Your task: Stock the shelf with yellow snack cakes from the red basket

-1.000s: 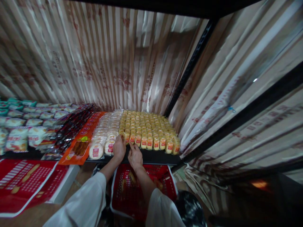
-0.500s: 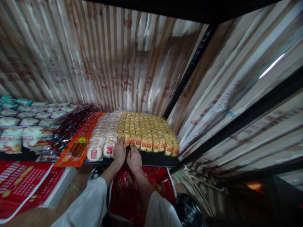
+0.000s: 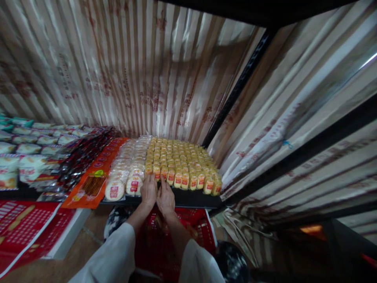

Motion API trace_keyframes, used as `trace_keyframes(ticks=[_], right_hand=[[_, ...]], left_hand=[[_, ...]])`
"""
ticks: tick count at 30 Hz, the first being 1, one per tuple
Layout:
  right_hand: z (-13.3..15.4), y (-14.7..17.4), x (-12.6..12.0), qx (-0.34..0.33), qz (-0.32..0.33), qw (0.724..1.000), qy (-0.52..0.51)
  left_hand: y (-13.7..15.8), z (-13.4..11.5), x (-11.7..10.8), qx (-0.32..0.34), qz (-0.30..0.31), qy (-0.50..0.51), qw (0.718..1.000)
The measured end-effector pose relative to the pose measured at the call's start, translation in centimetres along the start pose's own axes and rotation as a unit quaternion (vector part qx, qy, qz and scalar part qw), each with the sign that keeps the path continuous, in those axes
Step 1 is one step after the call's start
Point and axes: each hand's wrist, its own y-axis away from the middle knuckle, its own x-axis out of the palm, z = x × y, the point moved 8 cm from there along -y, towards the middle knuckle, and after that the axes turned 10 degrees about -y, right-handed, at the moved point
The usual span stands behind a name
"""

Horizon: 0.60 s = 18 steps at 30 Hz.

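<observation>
Rows of small wrapped yellow cakes with orange-red labels stand packed together on a dark shelf. At the left front corner of these rows, my left hand has its fingers closed on a wrapped cake in the front line. My right hand is close beside it, fingers bent and pressed together at the base of the neighbouring cakes. The fingertips partly hide what they grip. Just left of my hands stand rows of round white wrapped cakes with red labels.
Below the shelf sits a red plastic basket with some items inside. An orange snack packet, dark shiny packets and white bags line the shelf leftward. Another red basket is lower left. A black post rises before striped sheeting.
The view has shifted slightly. My hands stay at the front of the yellow cakes, a little closer together, with their fingertips still against the packs.
</observation>
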Motion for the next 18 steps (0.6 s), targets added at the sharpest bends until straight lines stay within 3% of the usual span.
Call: trace_keyframes(ticks=[13,18], right_hand=[[-0.5,-0.3,1.1,0.006,0.027,0.999,0.043],[-0.4,-0.3,0.4,-0.028,-0.014,0.998,-0.054]], left_hand=[[0.5,0.2,1.8,0.057,-0.001,0.035,0.998],[0.9,-0.6,0.5,0.089,-0.01,0.031,0.996]])
